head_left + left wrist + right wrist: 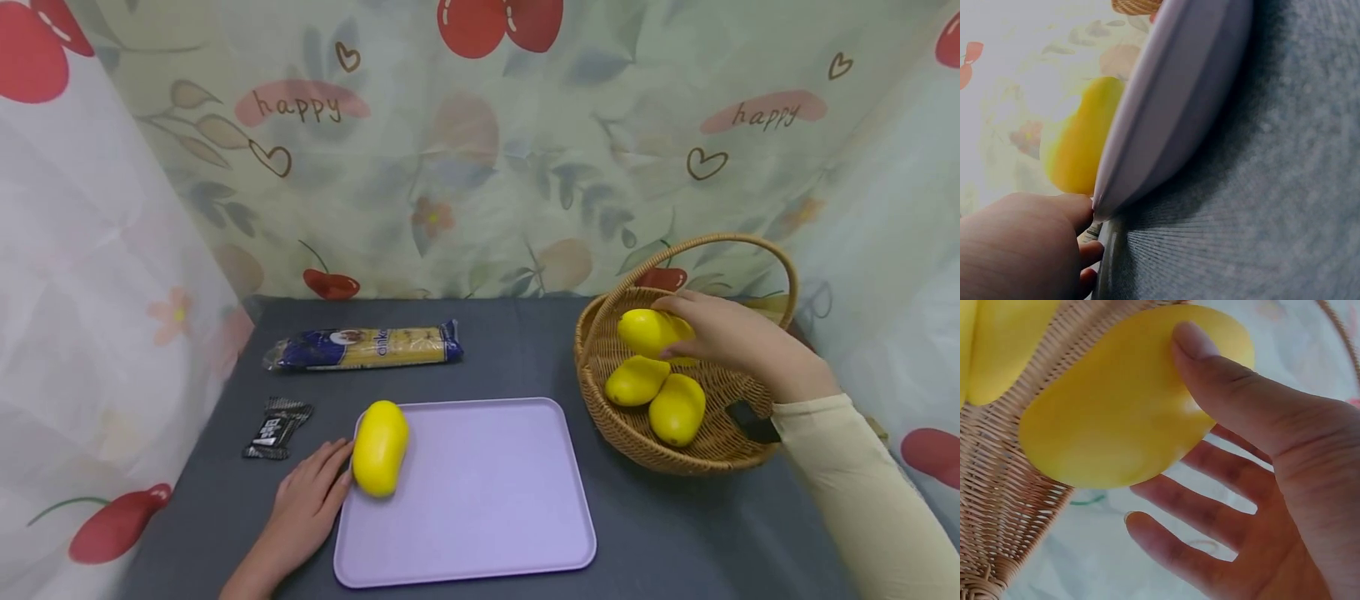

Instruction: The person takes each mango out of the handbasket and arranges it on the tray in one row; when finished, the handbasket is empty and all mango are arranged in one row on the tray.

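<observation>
Curtained-off work spot: cherry-print curtain [480,208] behind and along both sides, dark tabletop [517,358]; home or studio, cannot tell.

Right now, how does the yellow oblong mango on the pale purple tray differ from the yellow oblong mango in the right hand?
The tray mango lies ungripped on the tray; the right hand grips the held mango. In the head view, the tray mango shows whole, while the held mango is partly covered. Both are yellow and smooth.
</observation>
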`<action>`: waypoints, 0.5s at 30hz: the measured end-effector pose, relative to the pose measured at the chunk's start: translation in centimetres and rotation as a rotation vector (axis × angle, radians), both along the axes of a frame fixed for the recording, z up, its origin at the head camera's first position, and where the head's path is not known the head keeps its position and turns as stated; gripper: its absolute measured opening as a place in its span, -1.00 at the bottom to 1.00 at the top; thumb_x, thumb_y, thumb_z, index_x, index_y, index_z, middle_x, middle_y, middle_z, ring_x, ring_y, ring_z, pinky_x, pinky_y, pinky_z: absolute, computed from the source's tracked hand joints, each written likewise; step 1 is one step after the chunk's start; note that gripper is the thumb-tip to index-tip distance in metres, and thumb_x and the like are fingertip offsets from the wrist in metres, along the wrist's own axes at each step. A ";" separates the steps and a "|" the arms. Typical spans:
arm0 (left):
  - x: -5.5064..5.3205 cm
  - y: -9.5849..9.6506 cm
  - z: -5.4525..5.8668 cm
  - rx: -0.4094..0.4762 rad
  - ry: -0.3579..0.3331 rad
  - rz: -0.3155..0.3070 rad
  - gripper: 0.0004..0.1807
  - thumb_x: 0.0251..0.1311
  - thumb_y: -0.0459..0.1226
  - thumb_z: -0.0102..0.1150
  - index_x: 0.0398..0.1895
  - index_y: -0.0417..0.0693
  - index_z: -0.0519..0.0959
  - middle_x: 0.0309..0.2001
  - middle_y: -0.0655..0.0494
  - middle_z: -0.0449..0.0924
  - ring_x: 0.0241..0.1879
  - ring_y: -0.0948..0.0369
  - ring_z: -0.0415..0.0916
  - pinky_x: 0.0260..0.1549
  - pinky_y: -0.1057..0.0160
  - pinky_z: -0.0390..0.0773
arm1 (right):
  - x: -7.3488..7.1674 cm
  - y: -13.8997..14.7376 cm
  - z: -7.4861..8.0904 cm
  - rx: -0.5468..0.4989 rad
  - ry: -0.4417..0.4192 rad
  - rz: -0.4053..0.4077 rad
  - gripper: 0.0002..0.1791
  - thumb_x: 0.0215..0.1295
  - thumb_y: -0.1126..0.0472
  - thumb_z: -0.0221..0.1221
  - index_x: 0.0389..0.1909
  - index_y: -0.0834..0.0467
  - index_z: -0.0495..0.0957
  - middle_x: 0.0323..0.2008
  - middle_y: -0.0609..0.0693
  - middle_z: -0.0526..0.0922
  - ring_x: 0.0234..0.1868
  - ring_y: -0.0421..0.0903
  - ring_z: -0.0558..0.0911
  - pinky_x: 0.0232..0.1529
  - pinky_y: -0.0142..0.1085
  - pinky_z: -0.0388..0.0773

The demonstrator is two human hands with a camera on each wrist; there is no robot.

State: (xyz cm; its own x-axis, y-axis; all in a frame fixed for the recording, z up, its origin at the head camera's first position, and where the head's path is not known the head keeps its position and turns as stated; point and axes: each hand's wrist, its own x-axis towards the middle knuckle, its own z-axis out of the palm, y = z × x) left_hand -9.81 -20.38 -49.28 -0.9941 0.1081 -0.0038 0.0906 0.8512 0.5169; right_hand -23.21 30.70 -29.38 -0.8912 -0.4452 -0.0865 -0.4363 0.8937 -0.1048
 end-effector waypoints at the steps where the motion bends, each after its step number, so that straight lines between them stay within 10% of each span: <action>1: 0.0 0.0 0.0 -0.002 0.001 0.002 -0.39 0.47 0.12 -0.35 0.42 0.02 0.25 0.41 -0.09 0.21 0.42 -0.13 0.03 0.24 -0.31 -0.04 | 0.4 0.1 0.1 -0.004 0.005 -0.011 -0.29 0.15 -0.02 0.34 0.24 0.24 0.39 0.15 0.25 0.48 0.11 0.20 0.50 0.03 0.11 0.48; 15: 0.0 -0.1 -0.1 0.012 -0.009 -0.006 -0.37 0.45 0.14 -0.37 0.43 0.05 0.23 0.42 -0.06 0.19 0.43 -0.12 0.01 0.25 -0.32 -0.07 | 7.6 -0.4 1.8 -0.092 0.127 -0.079 -0.20 0.14 -0.19 0.29 0.29 0.18 0.34 0.13 0.21 0.47 0.04 0.15 0.54 -0.04 0.14 0.51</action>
State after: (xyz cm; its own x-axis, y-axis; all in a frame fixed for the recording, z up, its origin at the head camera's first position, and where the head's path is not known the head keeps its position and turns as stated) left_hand -9.81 -20.46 -49.38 -0.9934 0.1142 -0.0116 0.0909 0.8442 0.5283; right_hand -15.57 30.33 -27.57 -0.9249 -0.3742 0.0671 -0.3800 0.9149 -0.1361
